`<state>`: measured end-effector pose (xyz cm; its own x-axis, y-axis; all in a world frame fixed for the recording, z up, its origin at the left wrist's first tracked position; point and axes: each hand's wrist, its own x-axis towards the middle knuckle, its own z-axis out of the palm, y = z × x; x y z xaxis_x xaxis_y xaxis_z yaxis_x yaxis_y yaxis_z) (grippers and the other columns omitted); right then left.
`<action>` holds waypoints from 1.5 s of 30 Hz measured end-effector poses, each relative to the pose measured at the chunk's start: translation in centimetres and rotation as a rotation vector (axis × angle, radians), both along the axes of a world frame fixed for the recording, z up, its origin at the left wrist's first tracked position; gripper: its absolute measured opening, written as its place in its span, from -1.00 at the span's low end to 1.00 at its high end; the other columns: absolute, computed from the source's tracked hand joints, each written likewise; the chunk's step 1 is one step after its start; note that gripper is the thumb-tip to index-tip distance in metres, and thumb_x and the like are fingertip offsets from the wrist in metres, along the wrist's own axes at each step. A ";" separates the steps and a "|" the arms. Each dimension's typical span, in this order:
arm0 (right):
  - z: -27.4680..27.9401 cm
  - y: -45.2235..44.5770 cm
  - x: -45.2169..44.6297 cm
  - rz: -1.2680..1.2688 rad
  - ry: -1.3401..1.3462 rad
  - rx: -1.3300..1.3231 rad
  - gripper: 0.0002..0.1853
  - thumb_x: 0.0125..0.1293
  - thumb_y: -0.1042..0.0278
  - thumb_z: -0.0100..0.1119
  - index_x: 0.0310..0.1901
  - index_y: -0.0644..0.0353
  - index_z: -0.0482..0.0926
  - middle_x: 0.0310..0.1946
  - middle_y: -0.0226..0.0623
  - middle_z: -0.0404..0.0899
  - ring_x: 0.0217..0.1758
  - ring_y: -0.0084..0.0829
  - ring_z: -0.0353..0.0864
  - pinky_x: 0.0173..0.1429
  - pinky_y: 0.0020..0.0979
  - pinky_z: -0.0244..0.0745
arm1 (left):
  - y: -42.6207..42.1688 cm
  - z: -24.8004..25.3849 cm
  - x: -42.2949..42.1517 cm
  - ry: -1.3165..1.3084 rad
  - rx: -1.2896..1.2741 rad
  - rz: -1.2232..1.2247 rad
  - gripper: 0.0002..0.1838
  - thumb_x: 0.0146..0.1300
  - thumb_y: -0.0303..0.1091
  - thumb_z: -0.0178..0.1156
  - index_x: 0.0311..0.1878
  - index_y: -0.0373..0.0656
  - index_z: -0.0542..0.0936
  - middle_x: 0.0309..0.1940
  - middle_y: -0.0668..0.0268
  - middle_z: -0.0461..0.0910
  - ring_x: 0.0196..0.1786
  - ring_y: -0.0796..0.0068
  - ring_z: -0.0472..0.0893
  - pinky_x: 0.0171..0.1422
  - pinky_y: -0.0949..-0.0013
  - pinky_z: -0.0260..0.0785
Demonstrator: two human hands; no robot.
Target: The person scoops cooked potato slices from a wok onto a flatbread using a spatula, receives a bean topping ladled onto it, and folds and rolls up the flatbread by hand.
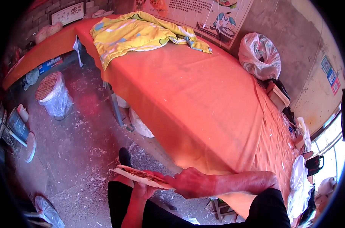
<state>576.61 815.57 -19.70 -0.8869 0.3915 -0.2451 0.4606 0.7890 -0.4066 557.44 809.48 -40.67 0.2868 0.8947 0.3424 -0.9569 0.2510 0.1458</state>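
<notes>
A split flatbread [136, 174] with a brown, crumbly-looking filling is held low in front of me, beside the orange-covered table. My left hand [144, 190] supports it from below, the fingers closed around its underside. At the bread's right end, my right hand [193, 182] is closed, with its fingers at the edge of the opening. The fingertips of that hand are partly hidden, so their exact grip is unclear. The bread is tilted, with its filled side facing up toward me.
An orange cloth covers the long table [187, 95]; a yellow patterned cloth [138, 34] lies at its far end. A plastic-wrapped stool [56, 93] stands left on the floor, near a blue bucket [18, 125]. Bags and boxes [277, 97] line the right wall.
</notes>
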 end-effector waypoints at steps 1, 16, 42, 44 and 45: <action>-0.3 0.1 0.0 0.013 0.009 0.010 -0.63 0.19 0.43 0.26 0.00 0.31 0.41 -0.55 -0.04 0.60 -0.53 0.06 0.64 -0.49 0.02 0.47 | -0.1 0.0 -0.1 -0.003 0.000 0.003 -0.40 0.31 -0.06 0.40 0.34 -0.05 0.50 0.36 -0.16 0.43 0.39 -0.29 0.46 0.31 -0.49 0.42; -0.2 0.1 0.2 0.014 -0.036 0.017 -0.58 0.26 0.33 0.28 0.07 0.30 0.39 -0.55 -0.05 0.62 -0.51 0.07 0.66 -0.46 0.04 0.50 | 0.0 1.3 0.3 -0.017 -0.002 -0.009 -0.40 0.29 -0.11 0.43 0.34 -0.08 0.51 0.36 -0.15 0.44 0.39 -0.28 0.47 0.39 -0.27 0.46; -0.1 0.1 0.3 0.008 -0.036 0.003 -0.58 0.23 0.37 0.28 0.05 0.30 0.37 -0.52 -0.03 0.61 -0.49 0.09 0.65 -0.44 0.06 0.50 | -0.1 -0.2 0.6 -0.016 0.020 0.037 -0.36 0.33 -0.03 0.39 0.36 -0.14 0.50 0.35 -0.19 0.44 0.35 -0.34 0.49 0.37 -0.28 0.45; -0.1 0.1 0.3 0.007 -0.015 0.008 -0.59 0.22 0.38 0.27 0.04 0.30 0.37 -0.54 -0.04 0.60 -0.50 0.09 0.64 -0.44 0.06 0.49 | -0.2 0.0 0.6 -0.013 0.001 0.034 -0.36 0.32 -0.03 0.39 0.36 -0.14 0.50 0.35 -0.19 0.44 0.35 -0.35 0.49 0.37 -0.29 0.44; 0.0 0.1 0.3 0.006 -0.018 0.005 -0.59 0.22 0.39 0.27 0.04 0.30 0.37 -0.54 -0.04 0.60 -0.51 0.09 0.64 -0.45 0.06 0.48 | -0.2 0.2 0.6 -0.011 -0.009 0.032 -0.36 0.32 -0.03 0.39 0.36 -0.14 0.50 0.35 -0.19 0.44 0.35 -0.35 0.49 0.37 -0.30 0.44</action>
